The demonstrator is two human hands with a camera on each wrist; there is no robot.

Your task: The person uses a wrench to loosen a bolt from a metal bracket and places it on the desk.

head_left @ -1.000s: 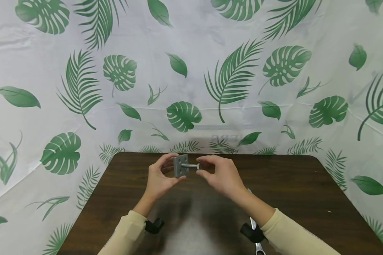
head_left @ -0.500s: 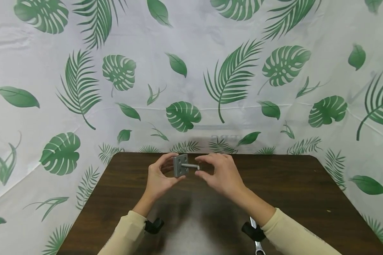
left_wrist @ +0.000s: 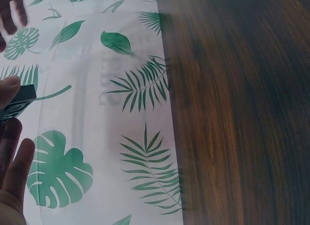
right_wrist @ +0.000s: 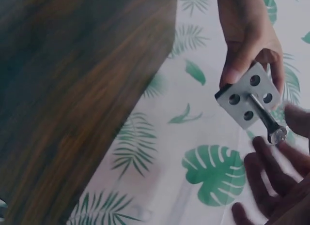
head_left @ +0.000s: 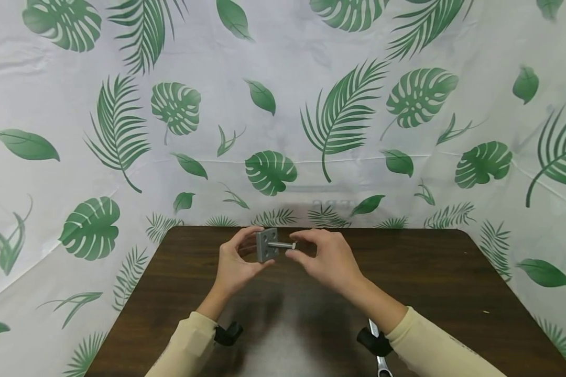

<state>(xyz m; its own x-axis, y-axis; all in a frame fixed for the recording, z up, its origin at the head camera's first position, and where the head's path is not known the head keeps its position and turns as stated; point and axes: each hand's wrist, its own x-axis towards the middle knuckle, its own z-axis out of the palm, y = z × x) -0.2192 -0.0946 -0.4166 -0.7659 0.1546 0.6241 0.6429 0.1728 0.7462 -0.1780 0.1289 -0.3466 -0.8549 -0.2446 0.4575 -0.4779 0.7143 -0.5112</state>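
Note:
My left hand (head_left: 236, 264) grips a square grey metal plate (head_left: 266, 245) by its edges, thumb below and fingers above and behind. Several round holes (right_wrist: 234, 99) pierce the plate in the right wrist view. From its middle a silver bolt (head_left: 282, 244) sticks out toward the right, its head (right_wrist: 278, 135) at the outer end. Curled round that head are the thumb and fingers of my right hand (head_left: 327, 256); their exact contact is blurred. In the left wrist view only a corner of the plate (left_wrist: 22, 100) shows between thumb and fingers.
On the dark wooden table (head_left: 434, 277) lies a metal wrench (head_left: 381, 362), partly hidden under the right wrist's black camera mount (head_left: 374, 343). A white leaf-print cloth (head_left: 283, 104) hangs behind and at both sides. A small light speck (head_left: 486, 312) lies at the right.
The right thumb and fingertips shift slightly about the bolt head, and the thumb now sits a little farther left. The left hand and plate stay in place.

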